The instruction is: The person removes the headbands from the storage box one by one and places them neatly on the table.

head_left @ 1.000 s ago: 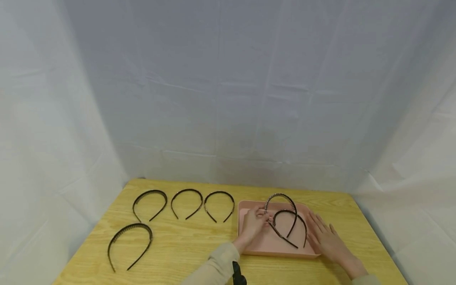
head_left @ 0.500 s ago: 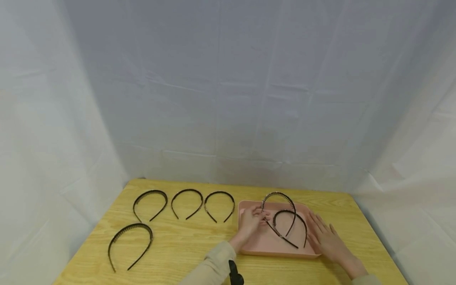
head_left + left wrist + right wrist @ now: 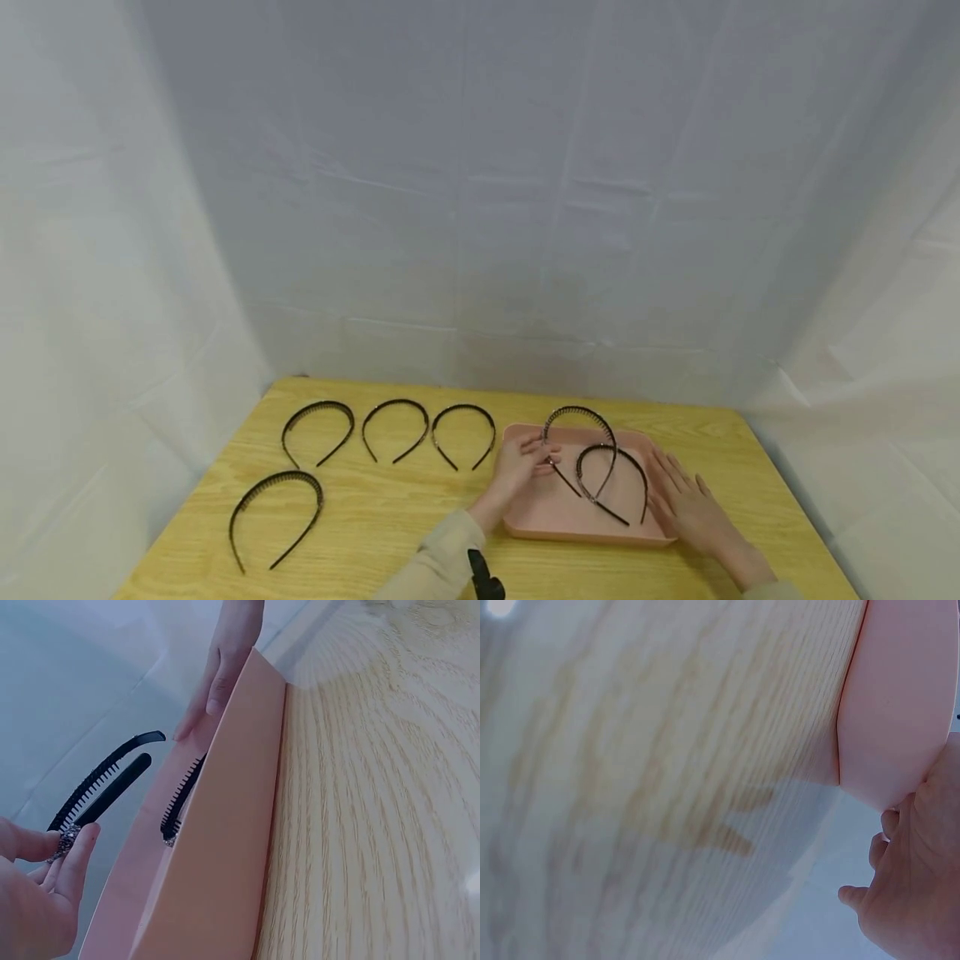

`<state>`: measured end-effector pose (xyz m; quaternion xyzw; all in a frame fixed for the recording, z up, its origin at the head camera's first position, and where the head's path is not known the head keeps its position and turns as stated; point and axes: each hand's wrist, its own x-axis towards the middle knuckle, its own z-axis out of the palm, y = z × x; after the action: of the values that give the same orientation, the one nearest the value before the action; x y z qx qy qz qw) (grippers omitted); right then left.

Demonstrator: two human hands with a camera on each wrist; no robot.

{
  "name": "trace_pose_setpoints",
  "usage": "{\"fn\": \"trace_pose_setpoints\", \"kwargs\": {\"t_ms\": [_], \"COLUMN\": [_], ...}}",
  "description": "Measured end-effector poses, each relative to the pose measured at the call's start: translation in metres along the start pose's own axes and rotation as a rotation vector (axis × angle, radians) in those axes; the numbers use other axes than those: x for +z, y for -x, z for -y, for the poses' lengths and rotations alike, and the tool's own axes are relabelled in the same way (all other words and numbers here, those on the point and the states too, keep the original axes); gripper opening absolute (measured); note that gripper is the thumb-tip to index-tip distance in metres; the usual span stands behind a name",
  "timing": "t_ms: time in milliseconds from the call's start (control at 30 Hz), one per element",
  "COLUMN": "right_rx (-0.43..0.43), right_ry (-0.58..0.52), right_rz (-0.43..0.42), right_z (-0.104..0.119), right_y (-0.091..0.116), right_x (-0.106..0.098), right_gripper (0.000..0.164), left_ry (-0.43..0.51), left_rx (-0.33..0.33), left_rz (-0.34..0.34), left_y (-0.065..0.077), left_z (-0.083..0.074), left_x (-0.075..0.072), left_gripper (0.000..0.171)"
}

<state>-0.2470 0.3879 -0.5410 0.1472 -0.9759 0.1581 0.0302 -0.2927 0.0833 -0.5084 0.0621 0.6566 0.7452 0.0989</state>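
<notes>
My left hand (image 3: 519, 467) pinches a black toothed headband (image 3: 581, 410) by its side, where a sparkly ornament shows between thumb and fingers in the left wrist view (image 3: 67, 838). This headband is held over the left part of a pink tray (image 3: 555, 532). A second black headband (image 3: 647, 479) lies inside the tray, its teeth and a sparkly bit showing past the tray wall in the left wrist view. My right hand (image 3: 693, 508) rests with straight fingers against the tray's right side; the right wrist view shows the same hand (image 3: 915, 877) at the tray's corner.
On the wooden table (image 3: 375, 533), left of the tray, lie three headbands in a back row: one at far left (image 3: 351, 417), a middle one (image 3: 397, 402) and one near the tray (image 3: 465, 407). Another headband (image 3: 288, 475) lies nearer the front left. White sheeting (image 3: 450, 208) surrounds the table.
My left hand has drawn slightly to the left with the pinched headband, which has shifted left over the tray. The right hand and the other headbands stay in place.
</notes>
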Motion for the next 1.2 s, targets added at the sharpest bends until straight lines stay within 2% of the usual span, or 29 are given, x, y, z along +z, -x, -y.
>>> {"fn": "trace_pose_setpoints", "kwargs": {"t_ms": [333,567,800,1200], "right_rx": [-0.009,-0.024,-0.017,-0.105], "right_ry": [-0.013,-0.027,-0.042,-0.002], "right_rz": [0.002,-0.036,-0.011,-0.091], "right_z": [-0.001,-0.004,-0.005,-0.022], "right_y": [0.002,0.002,0.002,0.000], "right_x": [-0.001,0.003,0.002,0.019], "right_gripper": [0.060,0.060,0.060,0.059], "left_ry": [0.044,0.046,0.044,0.071], "left_rx": [-0.014,-0.034,-0.049,-0.058], "left_rz": [-0.012,-0.035,-0.053,-0.073], "left_y": [0.007,0.007,0.010,0.015], "left_z": [-0.008,-0.008,-0.008,-0.011], "left_x": [-0.018,-0.029,-0.038,-0.056], "left_gripper": [0.049,0.054,0.054,0.056]}}
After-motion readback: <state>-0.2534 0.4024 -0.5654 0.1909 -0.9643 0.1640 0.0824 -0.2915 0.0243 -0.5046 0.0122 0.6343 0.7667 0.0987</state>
